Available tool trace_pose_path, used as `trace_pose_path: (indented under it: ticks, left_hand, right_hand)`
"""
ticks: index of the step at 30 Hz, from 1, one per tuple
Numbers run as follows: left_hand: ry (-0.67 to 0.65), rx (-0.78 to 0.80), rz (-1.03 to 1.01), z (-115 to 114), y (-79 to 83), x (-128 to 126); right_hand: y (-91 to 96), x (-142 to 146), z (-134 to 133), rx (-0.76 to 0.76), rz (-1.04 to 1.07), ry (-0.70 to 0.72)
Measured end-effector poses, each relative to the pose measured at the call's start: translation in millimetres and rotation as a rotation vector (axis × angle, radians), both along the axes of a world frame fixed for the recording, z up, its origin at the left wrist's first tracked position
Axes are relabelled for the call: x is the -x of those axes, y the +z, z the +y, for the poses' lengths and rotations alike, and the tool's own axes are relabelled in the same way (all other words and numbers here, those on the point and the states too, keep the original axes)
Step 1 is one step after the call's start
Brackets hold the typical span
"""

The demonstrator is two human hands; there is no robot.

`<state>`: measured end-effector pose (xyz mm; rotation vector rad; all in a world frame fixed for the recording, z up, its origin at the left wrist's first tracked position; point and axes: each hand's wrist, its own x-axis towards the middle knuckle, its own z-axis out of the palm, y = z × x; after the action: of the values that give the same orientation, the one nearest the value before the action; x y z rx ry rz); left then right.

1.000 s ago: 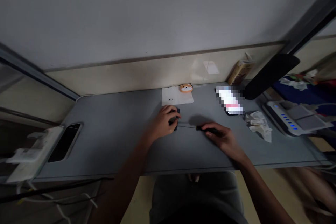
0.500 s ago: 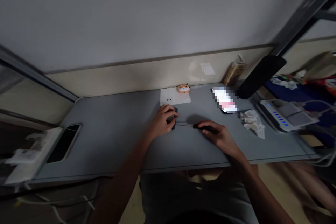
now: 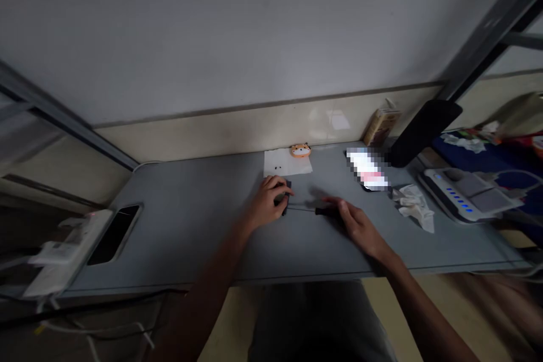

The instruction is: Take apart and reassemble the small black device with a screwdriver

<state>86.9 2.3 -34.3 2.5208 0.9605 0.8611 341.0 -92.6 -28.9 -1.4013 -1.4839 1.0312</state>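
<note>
Seen from the head-worn camera, a person sits at a grey table (image 3: pixel 190 232) with both bare hands near its middle. The left hand (image 3: pixel 266 205) is curled closed around a small dark object (image 3: pixel 287 195), which is mostly hidden by the fingers. A small screwdriver (image 3: pixel 326 211) with a black handle lies to the right of that object, its thin metal shaft reaching toward it. The right hand (image 3: pixel 360 226) is at the handle, with its fingers (image 3: pixel 339 208) blurred, so I cannot tell whether it grips. Farther away lie a white paper sheet (image 3: pixel 287 162) with two dark specks and an orange animal-faced trinket (image 3: pixel 300 150). To the right is crumpled tissue (image 3: pixel 413 208).
</note>
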Motion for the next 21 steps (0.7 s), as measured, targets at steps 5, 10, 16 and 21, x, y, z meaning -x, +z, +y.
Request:
trace_pose_path:
  ticks: [5,10,16,21]
  left_hand:
    - [-0.017,0.03,-0.014,1.7,-0.4,1.3]
    - [-0.024,0.065,-0.007,4.1,-1.3,2.2]
    - [-0.014,0.094,-0.05,7.6,-1.3,5.3]
    - [-0.02,0.118,-0.072,9.5,-1.5,5.3]
  right_hand:
    - [1.2,-1.4,2.2,-0.031,0.0,0.022]
    - [12.8,-0.9,2.6,0.02,0.04,0.117]
    - [11.9,2.6,8.5,0.103,-0.065,0.084]
    - [5.1,1.3,8.0,-0.05,-0.021,0.139]
